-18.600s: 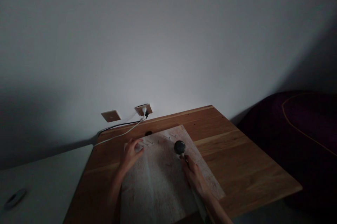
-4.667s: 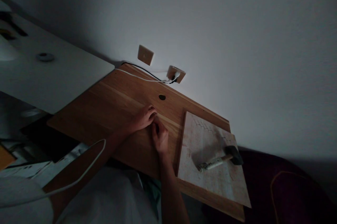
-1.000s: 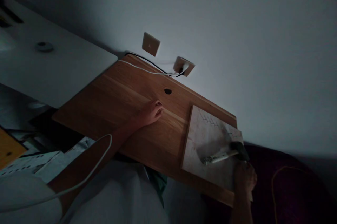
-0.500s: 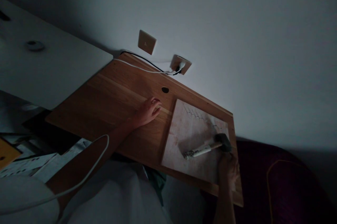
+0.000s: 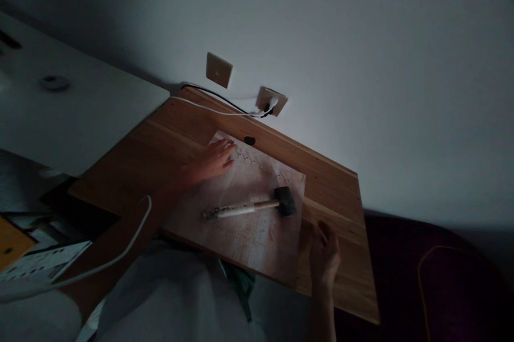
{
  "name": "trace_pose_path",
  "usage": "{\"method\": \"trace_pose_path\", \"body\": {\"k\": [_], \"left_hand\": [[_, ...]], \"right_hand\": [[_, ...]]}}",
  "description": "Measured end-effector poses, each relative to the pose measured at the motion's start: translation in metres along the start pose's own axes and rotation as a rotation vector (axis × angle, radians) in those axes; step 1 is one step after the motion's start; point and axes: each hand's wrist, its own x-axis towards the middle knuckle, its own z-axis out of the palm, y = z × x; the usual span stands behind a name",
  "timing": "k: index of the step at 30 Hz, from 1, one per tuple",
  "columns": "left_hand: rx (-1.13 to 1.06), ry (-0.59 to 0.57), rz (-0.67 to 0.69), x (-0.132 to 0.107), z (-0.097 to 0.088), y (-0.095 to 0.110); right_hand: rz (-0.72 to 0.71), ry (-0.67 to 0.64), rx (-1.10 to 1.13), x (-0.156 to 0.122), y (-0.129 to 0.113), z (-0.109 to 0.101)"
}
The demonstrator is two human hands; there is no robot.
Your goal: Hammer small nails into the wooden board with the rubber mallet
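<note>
A pale, stained board (image 5: 257,235) lies on the wooden desk (image 5: 333,208), slightly overhanging its near edge. A mallet (image 5: 249,207) with a black head and a light handle rests across the board. Small nails stand in a zigzag row (image 5: 257,160) near the board's far edge. My left hand (image 5: 211,160) rests on the board's far left corner, fingers loosely curled and holding nothing. My right hand (image 5: 323,256) is at the board's right edge, fingers bent against it; whether it grips the edge is hard to tell in the dim light.
A wall socket (image 5: 271,101) with a white plug and a blank plate (image 5: 219,69) sit on the wall behind the desk; two cables (image 5: 212,104) run along the desk's back edge. A white surface (image 5: 72,112) adjoins on the left. A dark cushion (image 5: 441,288) lies to the right.
The board with the mallet on it has slid left across the desk, under my left hand. My right hand has moved left with the board's right edge.
</note>
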Motion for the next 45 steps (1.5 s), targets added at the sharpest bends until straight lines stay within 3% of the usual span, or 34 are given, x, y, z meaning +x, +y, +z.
{"method": "trace_pose_path", "body": {"k": [4,13,18,24,32,38,45], "left_hand": [[0.051,0.019,-0.033,0.004,0.006,-0.006],[0.003,0.115,-0.069,0.001,0.012,-0.004],[-0.041,0.137,-0.101,-0.003,0.01,-0.007],[-0.017,0.119,-0.127,-0.006,0.008,-0.005],[-0.058,0.133,-0.133,-0.006,0.007,-0.006],[-0.039,0.139,-0.143,-0.007,0.007,-0.007],[-0.024,0.127,-0.136,-0.006,0.008,-0.008]], "right_hand": [[-0.104,-0.069,0.002,0.02,-0.025,0.011],[-0.345,-0.261,-0.302,0.098,-0.089,0.039],[-0.432,-0.402,-0.562,0.122,-0.115,0.06],[-0.502,-0.554,-0.721,0.128,-0.13,0.066],[-0.537,-0.533,-0.692,0.121,-0.15,0.056],[-0.634,-0.627,-0.537,0.116,-0.159,0.057],[-0.553,-0.549,-0.701,0.122,-0.161,0.073]]}}
